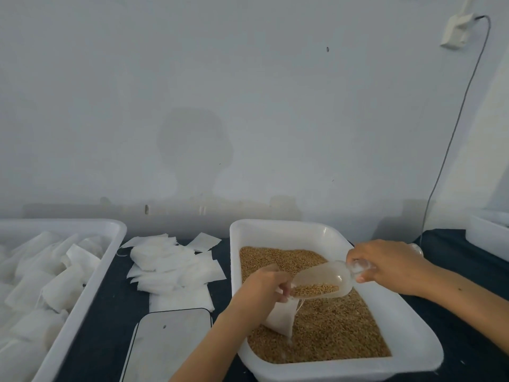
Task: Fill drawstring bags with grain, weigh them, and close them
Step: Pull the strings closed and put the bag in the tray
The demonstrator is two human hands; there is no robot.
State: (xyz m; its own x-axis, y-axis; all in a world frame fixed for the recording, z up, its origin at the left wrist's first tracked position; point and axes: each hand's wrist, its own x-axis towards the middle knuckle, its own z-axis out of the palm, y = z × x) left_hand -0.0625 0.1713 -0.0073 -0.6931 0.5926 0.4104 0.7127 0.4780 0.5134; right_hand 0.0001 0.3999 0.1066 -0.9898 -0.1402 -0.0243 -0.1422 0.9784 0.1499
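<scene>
Handles as loose, free-running stuff: grain (pixel 330 329) lying deep in a white tub (pixel 413 340), heavy in bulk, light by the scoopful, quick to spill and scatter. Best moved only by scoop, never by hand.

Hangs limp over the grain, inside the tub's near left part: one small white drawstring bag (pixel 281 317), thin, soft, with no stiffness of its own. Needs holding at the mouth hem, pinched wide, since the cloth probably folds shut otherwise. Pinched there by the left grip (pixel 264 285), fingers curled on the top edge. Likely sags as weight comes in, so calls for a firm pinch.

Tilts toward the bag mouth, lip just at it: a clear plastic scoop (pixel 322 282), rigid, light, smooth, partly loaded with grain. Taken by its short handle, right grip (pixel 385 264) wrapped tight round it. Judged mid-pour; a slow tip should keep kernels off the desk.

Around all this, largest first:
- Rises behind, pale and bare, with a faint shadow: a wall (pixel 248 106).
- Lies under everything, covered in dark cloth: the desk (pixel 110 312).
- Stands at far left, holding plump bags (pixel 60 288): a second white tub (pixel 91 277).
- Shows only a corner at far right: a third tub (pixel 487 238).
- Rests near the front edge, between the two tubs, platform bare: a flat scale (pixel 170 343).
- Spreads just behind the scale: a loose pile of empty bags (pixel 170 266).
- Runs down the wall to the desk: a thin cable (pixel 454 128).
- Sits high at right: a white socket (pixel 457 30).
</scene>
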